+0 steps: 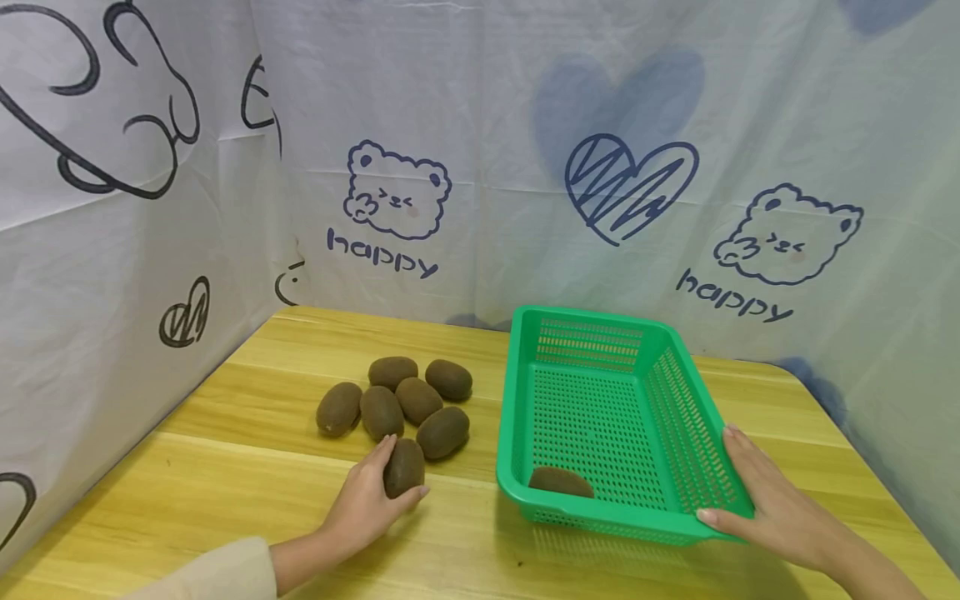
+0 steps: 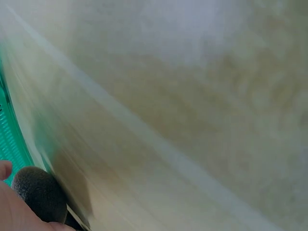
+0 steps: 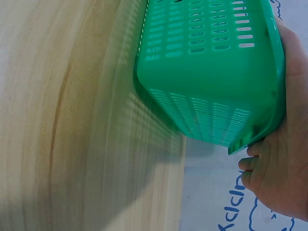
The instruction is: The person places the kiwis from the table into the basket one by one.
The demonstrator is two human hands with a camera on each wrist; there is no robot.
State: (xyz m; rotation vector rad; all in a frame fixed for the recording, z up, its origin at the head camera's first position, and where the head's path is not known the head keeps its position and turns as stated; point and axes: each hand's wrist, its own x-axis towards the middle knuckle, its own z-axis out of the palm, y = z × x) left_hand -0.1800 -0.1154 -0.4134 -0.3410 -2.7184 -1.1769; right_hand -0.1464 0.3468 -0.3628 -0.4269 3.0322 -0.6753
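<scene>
My left hand point(image 1: 362, 504) holds a brown kiwi point(image 1: 406, 469) at the near edge of a loose group, fingers along its left side and thumb by its lower right. In the left wrist view, that fuzzy kiwi point(image 2: 39, 193) shows against the fingers low at the left. Several more kiwis point(image 1: 382, 413) lie just beyond it on the table. A green perforated basket point(image 1: 507, 408) stands to the right, with one kiwi point(image 1: 562, 481) inside at its near left corner. Gripping the basket's near right corner is my right hand point(image 1: 787, 510), its fingers curled over the rim in the right wrist view.
The wooden table point(image 1: 225, 475) has a light yellow grain. A white cloth point(image 1: 480, 108) printed with bears and hearts hangs along its back and sides. Between the kiwi group and the basket runs a strip of tabletop.
</scene>
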